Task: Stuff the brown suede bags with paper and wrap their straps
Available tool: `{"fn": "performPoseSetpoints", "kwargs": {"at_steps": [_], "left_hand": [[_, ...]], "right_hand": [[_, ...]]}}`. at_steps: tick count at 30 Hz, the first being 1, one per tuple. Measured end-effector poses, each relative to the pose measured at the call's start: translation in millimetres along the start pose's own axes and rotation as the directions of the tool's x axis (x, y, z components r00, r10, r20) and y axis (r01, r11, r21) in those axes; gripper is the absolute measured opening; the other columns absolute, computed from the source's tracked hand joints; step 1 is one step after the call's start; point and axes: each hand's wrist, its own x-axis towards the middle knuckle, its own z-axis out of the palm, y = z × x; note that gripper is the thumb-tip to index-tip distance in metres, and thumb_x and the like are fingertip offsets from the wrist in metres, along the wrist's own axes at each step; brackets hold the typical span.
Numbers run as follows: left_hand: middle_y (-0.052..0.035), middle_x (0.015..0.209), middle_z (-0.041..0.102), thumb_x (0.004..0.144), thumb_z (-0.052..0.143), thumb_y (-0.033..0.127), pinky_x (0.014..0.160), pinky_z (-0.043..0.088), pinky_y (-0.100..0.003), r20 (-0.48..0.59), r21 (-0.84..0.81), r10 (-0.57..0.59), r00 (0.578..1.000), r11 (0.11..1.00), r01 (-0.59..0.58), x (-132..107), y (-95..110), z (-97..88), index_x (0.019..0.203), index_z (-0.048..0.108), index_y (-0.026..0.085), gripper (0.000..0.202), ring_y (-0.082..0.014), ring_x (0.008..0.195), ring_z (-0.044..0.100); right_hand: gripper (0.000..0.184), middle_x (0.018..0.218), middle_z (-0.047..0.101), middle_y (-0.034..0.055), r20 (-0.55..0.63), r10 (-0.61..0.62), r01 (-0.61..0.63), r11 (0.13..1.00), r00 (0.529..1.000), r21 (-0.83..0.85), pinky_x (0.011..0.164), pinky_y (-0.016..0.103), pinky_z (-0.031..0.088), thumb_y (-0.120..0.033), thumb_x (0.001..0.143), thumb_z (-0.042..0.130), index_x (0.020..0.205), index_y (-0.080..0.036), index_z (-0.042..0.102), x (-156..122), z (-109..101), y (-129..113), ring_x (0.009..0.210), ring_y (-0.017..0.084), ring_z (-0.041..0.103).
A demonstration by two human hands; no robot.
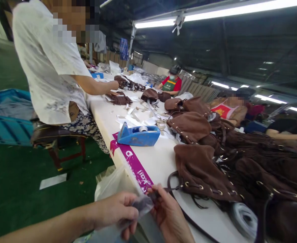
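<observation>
Taking the wearer's two hands as the centre of the dial, the left hand (118, 212) sits just toward nine o'clock and the right hand (167, 209) just toward three, both over the near edge of the white surface (161, 158). The left fingers are curled closed on a piece of clear plastic (145, 206), blurred and with something dark beneath it. The right fingers are pinched on a dark strap (173, 189), right beside that plastic. A brown drawstring bag (196, 167) with gold eyelets lies at two o'clock, near the right hand, and a heap of similar bags (262, 162) spreads beyond it toward half past two. A pale roll (244, 219) lies at three.

At twelve o'clock a blue tape dispenser (140, 136) stands over a strip of purple tape (135, 163), with white paper scraps (144, 118) behind it. A clear bag (108, 185) hangs against the edge at ten. Toward eleven, a co-worker in a white shirt (46, 64) reaches over brown fringed goods (122, 99). A stool (58, 135) and a blue crate (10, 128) stand at ten; at nine, a white sheet (53, 181) lies on the green floor (14, 195).
</observation>
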Motion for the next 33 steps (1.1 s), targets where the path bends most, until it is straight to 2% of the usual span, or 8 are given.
{"fn": "performPoseSetpoints", "kwargs": {"at_steps": [5,11,16,19,22,25,28,33], "left_hand": [[-0.0007,0.057,0.062,0.072,0.065,0.055,0.036,0.034,-0.018,0.101,-0.184,0.017,0.995,0.983,0.002,12.4,-18.7,-8.4,0.086,0.056,0.016,0.042,-0.0087,0.033,0.047],[-0.0041,0.061,0.065,0.069,0.069,0.058,0.04,0.038,-0.02,0.117,-0.273,0.03,0.993,0.962,0.003,19.6,-27.1,-5.9,0.084,0.055,0.014,0.048,-0.0103,0.037,0.051],[-0.0022,0.062,0.064,0.069,0.066,0.066,0.044,0.038,-0.02,0.01,-0.167,0.05,0.999,0.985,-0.048,21.4,-22.2,4.7,0.082,0.053,0.015,0.054,-0.0092,0.04,0.051],[-0.0032,0.063,0.065,0.073,0.061,0.067,0.046,0.038,-0.019,-0.045,-0.081,0.054,0.998,0.995,-0.057,23.0,-17.2,9.4,0.087,0.054,0.013,0.056,-0.0098,0.044,0.053],[-0.0043,0.064,0.065,0.074,0.058,0.07,0.046,0.039,-0.019,-0.048,-0.06,0.039,0.998,0.997,-0.042,22.9,-13.2,11.3,0.084,0.053,0.014,0.057,-0.0101,0.045,0.054],[-0.0052,0.065,0.067,0.072,0.058,0.073,0.042,0.038,-0.019,-0.017,-0.105,0.019,1.0,0.994,-0.021,22.4,-13.0,11.8,0.085,0.049,0.016,0.059,-0.0109,0.042,0.054],[-0.0066,0.067,0.068,0.071,0.059,0.074,0.043,0.042,-0.021,0.015,-0.17,-0.019,1.0,0.985,0.021,23.9,-13.3,13.0,0.091,0.05,0.017,0.061,-0.0133,0.043,0.057],[-0.0115,0.076,0.069,0.071,0.063,0.069,0.053,0.049,-0.026,-0.015,-0.165,-0.059,0.998,0.985,0.056,30.9,-4.3,21.1,0.089,0.061,0.013,0.06,-0.0157,0.054,0.063]], "right_hand": [[0.037,0.067,0.064,-0.0035,0.008,-0.048,0.048,0.983,0.999,-0.177,0.047,0.018,0.041,-0.041,0.062,0.086,0.082,-0.017,0.066,7.2,-15.3,4.3,0.053,0.009,0.055],[0.04,0.067,0.067,-0.0011,0.088,0.012,-0.001,0.993,0.996,-0.118,0.055,0.024,0.046,-0.033,0.061,0.087,0.092,-0.017,0.067,1.1,-21.4,-2.4,0.057,0.013,0.06],[0.038,0.055,0.06,-0.006,0.014,-0.065,0.066,0.98,0.998,-0.188,0.045,0.018,0.038,-0.033,0.057,0.089,0.082,-0.016,0.066,4.1,-18.0,-1.2,0.046,0.008,0.049],[0.044,0.06,0.061,-0.0043,0.015,-0.03,0.032,0.987,0.999,-0.155,0.047,0.017,0.04,-0.042,0.057,0.088,0.082,-0.015,0.065,3.8,-16.6,-6.3,0.051,0.008,0.052],[0.045,0.064,0.063,-0.0025,-0.063,-0.02,0.016,0.997,0.998,-0.077,0.046,0.017,0.042,-0.051,0.06,0.084,0.079,-0.016,0.061,1.7,-18.8,-14.6,0.053,0.008,0.055],[0.045,0.058,0.058,-0.005,-0.108,-0.054,0.044,0.994,0.993,-0.097,0.042,0.015,0.039,-0.045,0.055,0.088,0.069,-0.017,0.055,0.4,-23.4,-20.0,0.049,0.007,0.053],[0.049,0.053,0.054,-0.007,-0.096,-0.078,0.065,0.99,0.992,-0.128,0.04,0.013,0.036,-0.043,0.05,0.091,0.065,-0.018,0.051,-0.4,-27.0,-21.5,0.045,0.005,0.048],[0.049,0.051,0.055,-0.006,-0.064,-0.086,0.073,0.98,0.994,-0.186,0.041,0.012,0.035,-0.046,0.052,0.089,0.063,-0.016,0.052,-4.3,-28.5,-24.4,0.044,0.004,0.045]]}}
